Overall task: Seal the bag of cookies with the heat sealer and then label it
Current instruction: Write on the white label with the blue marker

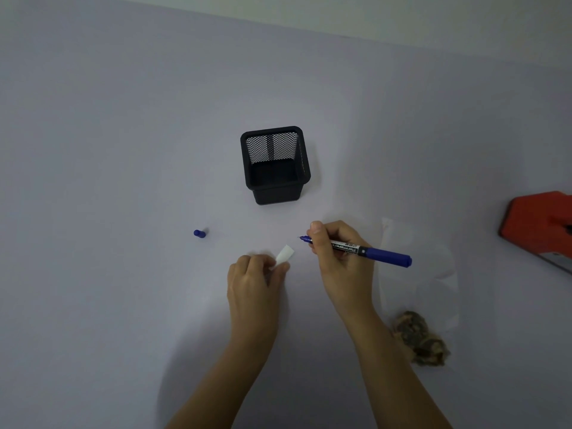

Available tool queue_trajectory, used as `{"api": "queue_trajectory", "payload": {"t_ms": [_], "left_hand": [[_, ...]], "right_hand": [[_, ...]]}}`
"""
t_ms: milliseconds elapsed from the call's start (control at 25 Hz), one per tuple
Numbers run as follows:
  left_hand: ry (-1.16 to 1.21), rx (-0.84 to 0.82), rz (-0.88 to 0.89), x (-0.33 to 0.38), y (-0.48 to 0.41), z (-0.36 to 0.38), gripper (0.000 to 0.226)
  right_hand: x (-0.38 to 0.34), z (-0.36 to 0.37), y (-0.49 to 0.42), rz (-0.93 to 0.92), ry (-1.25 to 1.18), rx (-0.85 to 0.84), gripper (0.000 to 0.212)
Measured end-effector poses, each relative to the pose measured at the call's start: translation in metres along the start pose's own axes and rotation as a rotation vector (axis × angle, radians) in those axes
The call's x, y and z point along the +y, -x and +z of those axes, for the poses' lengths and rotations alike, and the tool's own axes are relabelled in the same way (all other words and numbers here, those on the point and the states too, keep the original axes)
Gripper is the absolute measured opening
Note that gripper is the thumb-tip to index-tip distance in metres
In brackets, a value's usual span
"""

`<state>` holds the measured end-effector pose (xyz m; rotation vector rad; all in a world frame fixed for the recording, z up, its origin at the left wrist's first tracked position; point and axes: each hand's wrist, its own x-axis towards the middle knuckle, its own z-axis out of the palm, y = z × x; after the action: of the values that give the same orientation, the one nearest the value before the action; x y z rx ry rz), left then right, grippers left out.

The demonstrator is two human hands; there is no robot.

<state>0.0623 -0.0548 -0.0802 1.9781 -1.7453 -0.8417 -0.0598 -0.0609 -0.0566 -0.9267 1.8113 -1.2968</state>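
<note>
My left hand [255,278] pinches a small white label [285,254] between thumb and fingers, just above the table. My right hand [339,258] grips a blue marker [365,250] with its uncapped tip pointing left, a short way right of the label. The marker's blue cap [199,233] lies alone on the table to the left. A clear bag [418,274] lies flat to the right of my right arm, with brown cookies [421,337] at its near end. The red heat sealer [540,224] sits at the right edge, partly cut off.
A black mesh pen holder [275,164] stands behind my hands at the table's centre and holds nothing visible. The table surface [123,150] is pale lavender, and its far edge meets a light wall at the top.
</note>
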Motion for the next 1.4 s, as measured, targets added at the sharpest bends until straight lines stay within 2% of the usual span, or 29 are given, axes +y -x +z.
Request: {"api": "queue_trajectory", "payload": {"t_ms": [200,480,600,840,1000,1080,1160,1240,1400], "left_hand": [[-0.139,-0.012,0.183,0.003,-0.002,-0.005,0.016],[-0.045,-0.171,0.205,0.003,-0.023,-0.022,0.012],[-0.023,-0.174,0.192,-0.003,-0.033,-0.025,0.009],[-0.168,-0.164,0.552,-0.025,-0.029,-0.024,0.019],[-0.193,-0.135,0.681,-0.034,-0.030,-0.031,0.033],[-0.201,-0.129,0.754,-0.034,-0.031,-0.032,0.032],[-0.144,-0.121,0.734,-0.033,-0.031,-0.031,0.032],[-0.068,-0.120,0.634,-0.029,-0.037,-0.031,0.034],[-0.055,-0.053,0.518,-0.037,-0.038,-0.033,0.040]], "right_hand": [[0.000,0.000,-0.002,0.000,-0.009,-0.003,0.028],[0.002,0.000,-0.003,-0.007,-0.005,-0.016,0.027],[0.001,0.003,-0.005,-0.003,-0.016,-0.020,0.027],[0.005,0.005,-0.005,-0.011,-0.023,-0.020,0.026],[0.008,0.004,-0.005,-0.017,-0.022,-0.013,0.025],[0.011,0.004,-0.005,-0.018,-0.025,-0.010,0.026],[0.012,0.007,-0.005,-0.027,-0.043,-0.016,0.027],[0.013,0.016,-0.005,-0.049,-0.050,-0.040,0.028],[0.025,0.034,-0.007,-0.076,-0.035,-0.074,0.032]]}}
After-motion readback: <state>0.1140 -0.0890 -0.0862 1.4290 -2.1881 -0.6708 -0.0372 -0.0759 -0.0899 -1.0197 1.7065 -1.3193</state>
